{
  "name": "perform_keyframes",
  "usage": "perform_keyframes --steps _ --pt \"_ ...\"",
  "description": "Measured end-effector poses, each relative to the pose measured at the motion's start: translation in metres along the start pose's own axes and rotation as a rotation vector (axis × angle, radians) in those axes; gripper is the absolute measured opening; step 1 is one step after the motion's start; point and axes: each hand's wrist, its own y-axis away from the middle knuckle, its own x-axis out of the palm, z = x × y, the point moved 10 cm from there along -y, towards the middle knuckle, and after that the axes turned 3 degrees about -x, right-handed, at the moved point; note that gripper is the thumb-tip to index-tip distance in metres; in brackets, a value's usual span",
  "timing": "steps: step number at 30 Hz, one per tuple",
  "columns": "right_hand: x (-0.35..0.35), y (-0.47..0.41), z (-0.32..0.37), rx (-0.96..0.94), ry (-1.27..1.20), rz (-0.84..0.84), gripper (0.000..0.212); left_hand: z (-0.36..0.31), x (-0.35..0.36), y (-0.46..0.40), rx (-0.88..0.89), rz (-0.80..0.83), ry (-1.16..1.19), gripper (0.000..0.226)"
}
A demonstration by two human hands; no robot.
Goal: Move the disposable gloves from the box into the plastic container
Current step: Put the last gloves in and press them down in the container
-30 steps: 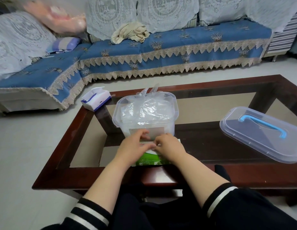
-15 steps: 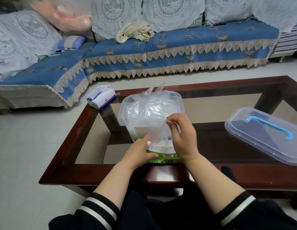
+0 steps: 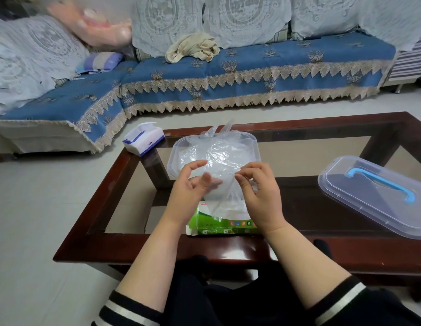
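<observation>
R hand (image 3: pixel 260 196) pinches glove (image 3: pixel 222 184), L hand (image 3: pixel 189 188) prob. too; lid (image 3: pixel 378 196) right.

Head camera looks down, close, at table (image 3: pixel 115 184).

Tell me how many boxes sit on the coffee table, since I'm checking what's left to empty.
2: the green glove box at the near edge, partly behind the right hand, and a white-and-blue tissue box on the far left corner.
</observation>
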Motion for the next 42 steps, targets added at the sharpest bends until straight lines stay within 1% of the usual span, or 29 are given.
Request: perform_keyframes --steps 2,6,10,11,13,15,16,18,21,23,26,29,33,34,36,38,40,42 --pt "-0.005 0.0 -0.001 0.016 0.024 -0.035 0.014 -0.006 0.007 -0.002 0.014 0.007 -0.037 0.053" --pt "-0.015 -0.001 -0.001 0.029 0.04 -0.11 0.008 -0.011 0.018 -0.003 0.039 0.016 -0.07 0.04" --pt "-0.023 -0.002 -0.004 0.048 0.012 -0.18 0.012 -0.023 0.035 -0.01 0.102 0.032 -0.123 0.024" --pt "-0.027 -0.003 -0.005 0.049 -0.001 -0.211 0.013 -0.028 0.039 -0.015 0.127 0.04 -0.147 0.023" --pt "-0.035 -0.004 -0.006 0.033 -0.019 -0.279 0.017 -0.044 0.047 -0.028 0.188 0.063 -0.226 0.034" --pt "-0.044 -0.005 -0.005 0.004 -0.007 -0.341 0.031 -0.067 0.053 -0.043 0.268 0.076 -0.287 0.046" --pt "-0.047 -0.005 -0.004 -0.012 0.007 -0.365 0.035 -0.08 0.051 -0.052 0.309 0.064 -0.311 0.049" --pt "-0.052 -0.006 -0.002 -0.04 0.023 -0.39 0.038 -0.101 0.042 -0.07 0.358 0.002 -0.359 0.05" --pt "-0.051 -0.006 0.0 -0.065 0.036 -0.377 0.037 -0.119 0.017 -0.092 0.413 -0.113 -0.444 0.038" --pt "-0.048 -0.006 0.0 -0.068 0.052 -0.356 0.035 -0.115 0.003 -0.107 0.41 -0.16 -0.555 0.035" --pt "-0.038 -0.007 -0.001 -0.055 0.098 -0.295 0.034 -0.079 -0.014 -0.13 0.27 -0.174 -0.768 0.035" --pt "-0.025 -0.007 -0.005 -0.028 0.148 -0.216 0.033 -0.042 -0.023 -0.141 0.13 -0.133 -0.997 0.036" --pt "-0.013 -0.005 -0.008 0.005 0.205 -0.132 0.033 -0.015 -0.022 -0.145 0.015 -0.07 -1.194 0.025" --pt "-0.01 -0.005 -0.006 -0.001 0.222 -0.113 0.033 -0.008 -0.023 -0.145 -0.025 -0.034 -1.241 0.031" --pt "-0.006 -0.006 -0.003 -0.034 0.262 -0.077 0.032 0.009 -0.021 -0.142 -0.101 0.065 -1.364 0.055" --pt "-0.003 -0.011 0.002 -0.066 0.297 -0.041 0.03 0.013 -0.021 -0.138 -0.124 0.105 -1.401 0.07" --pt "-0.001 -0.026 0.009 -0.061 0.299 -0.011 0.027 -0.001 -0.024 -0.135 -0.07 0.062 -1.411 0.07" --pt "0.005 -0.049 0.019 -0.039 0.287 0.05 0.027 -0.025 -0.026 -0.131 0.041 -0.02 -1.424 0.063"
